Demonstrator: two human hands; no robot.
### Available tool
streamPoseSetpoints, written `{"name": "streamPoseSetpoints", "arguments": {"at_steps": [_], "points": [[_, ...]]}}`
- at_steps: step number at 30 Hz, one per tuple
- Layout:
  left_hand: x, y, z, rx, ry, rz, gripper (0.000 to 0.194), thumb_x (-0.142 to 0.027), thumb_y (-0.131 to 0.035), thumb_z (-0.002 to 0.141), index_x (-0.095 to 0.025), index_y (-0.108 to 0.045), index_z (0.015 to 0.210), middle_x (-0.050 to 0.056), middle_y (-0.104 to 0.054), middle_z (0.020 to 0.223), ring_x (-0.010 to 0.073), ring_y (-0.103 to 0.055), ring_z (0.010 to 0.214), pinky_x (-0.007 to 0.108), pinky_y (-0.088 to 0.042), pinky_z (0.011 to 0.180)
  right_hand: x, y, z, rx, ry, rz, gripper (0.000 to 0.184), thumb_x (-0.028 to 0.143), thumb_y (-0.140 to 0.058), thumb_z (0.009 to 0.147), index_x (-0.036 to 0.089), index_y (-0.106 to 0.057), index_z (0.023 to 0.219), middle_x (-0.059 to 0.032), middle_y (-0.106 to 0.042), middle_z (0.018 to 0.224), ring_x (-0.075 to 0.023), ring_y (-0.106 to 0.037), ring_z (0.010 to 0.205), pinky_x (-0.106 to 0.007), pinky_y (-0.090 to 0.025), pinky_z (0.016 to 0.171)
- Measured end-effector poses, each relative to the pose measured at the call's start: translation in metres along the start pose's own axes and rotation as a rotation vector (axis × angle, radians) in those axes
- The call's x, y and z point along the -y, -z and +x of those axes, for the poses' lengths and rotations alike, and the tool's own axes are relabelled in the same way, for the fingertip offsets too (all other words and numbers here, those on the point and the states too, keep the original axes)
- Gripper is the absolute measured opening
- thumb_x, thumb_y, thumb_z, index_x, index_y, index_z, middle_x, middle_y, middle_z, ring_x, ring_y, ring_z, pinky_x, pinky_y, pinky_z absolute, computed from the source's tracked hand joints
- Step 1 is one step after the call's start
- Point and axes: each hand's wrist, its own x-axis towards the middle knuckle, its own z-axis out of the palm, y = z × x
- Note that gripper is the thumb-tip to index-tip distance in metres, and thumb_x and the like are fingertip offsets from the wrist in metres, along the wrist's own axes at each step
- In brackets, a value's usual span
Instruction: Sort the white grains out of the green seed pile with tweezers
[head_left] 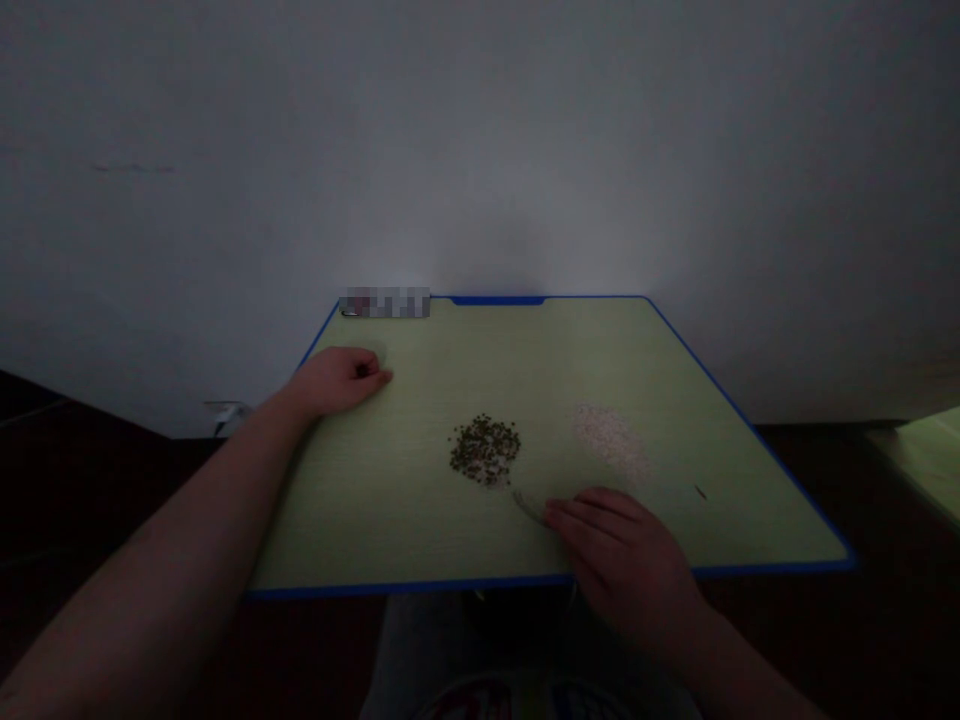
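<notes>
1 bare right hand (622, 540), lower right, is pinching 1 slim grey part-hidden utensil (529, 508); 1 bare left hand (341, 380), centre-left, is curling fingers.

The table (405, 520) has a smooth, pale top with a fine wood-like grain, matt to faintly satin. Its blue edging (412, 586) looks like smooth plastic, as does the blue strip (499, 300) at the far side. The tool (529, 507) looks like metal, dully shining. The dark grains (484, 450) make a rough, lumpy surface; the pale grains (611, 440) look finer and matt. The wall (487, 150) is flat and matt, like paint, lightly scuffed. The trousers (412, 645) are soft, matt cloth.
</notes>
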Motion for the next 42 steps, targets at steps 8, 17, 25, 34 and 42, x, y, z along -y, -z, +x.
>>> {"name": "streamPoseSetpoints", "arguments": {"at_steps": [8, 17, 25, 34, 42], "points": [[-0.001, 0.001, -0.002, -0.002, 0.004, 0.006, 0.041, -0.056, -0.043, 0.077, -0.020, -0.057, 0.065, 0.002, -0.057, 0.061, 0.0159, -0.049, 0.060, 0.030, -0.033, 0.059, -0.010, 0.000, 0.006, 0.057, 0.043, 0.000, 0.032, 0.007, -0.044, 0.085, 0.016, -0.069, 0.102, -0.0035, -0.077, 0.098, -0.0222, -0.068, 0.082, -0.038, -0.057, 0.074], [0.002, -0.002, 0.000, 0.005, -0.012, 0.011, 0.040, -0.056, -0.043, 0.079, -0.020, -0.054, 0.066, 0.002, -0.056, 0.061, 0.0147, -0.049, 0.059, 0.028, -0.033, 0.058, -0.021, 0.008, 0.003, 0.044, 0.033, 0.114, 0.030, 0.007, -0.047, 0.086, 0.018, -0.067, 0.106, -0.0043, -0.076, 0.097, -0.0199, -0.067, 0.086, -0.036, -0.056, 0.078], [0.000, -0.001, -0.002, -0.005, -0.001, 0.020, 0.041, -0.056, -0.043, 0.079, -0.020, -0.054, 0.066, 0.002, -0.056, 0.062, 0.0151, -0.049, 0.060, 0.029, -0.032, 0.059, -0.023, 0.008, 0.010, 0.094, 0.030, 0.157, 0.030, 0.007, -0.047, 0.086, 0.018, -0.068, 0.104, -0.0053, -0.076, 0.095, -0.0201, -0.067, 0.085, -0.037, -0.055, 0.078], [0.006, -0.005, 0.001, -0.007, -0.003, -0.016, 0.040, -0.056, -0.045, 0.078, -0.020, -0.056, 0.065, 0.002, -0.056, 0.060, 0.0150, -0.049, 0.059, 0.029, -0.031, 0.059, -0.026, 0.010, 0.006, 0.088, 0.016, 0.178, 0.031, 0.007, -0.048, 0.087, 0.019, -0.067, 0.107, -0.0045, -0.076, 0.098, -0.0195, -0.067, 0.088, -0.038, -0.055, 0.080], [-0.001, 0.001, -0.002, -0.015, -0.010, -0.029, 0.038, -0.054, -0.046, 0.077, -0.020, -0.054, 0.064, 0.002, -0.056, 0.059, 0.0146, -0.047, 0.058, 0.028, -0.031, 0.056, -0.024, 0.017, 0.002, 0.091, 0.024, 0.173, 0.031, 0.005, -0.048, 0.084, 0.020, -0.067, 0.104, -0.0039, -0.076, 0.094, -0.0196, -0.068, 0.085, -0.036, -0.056, 0.075]]}}
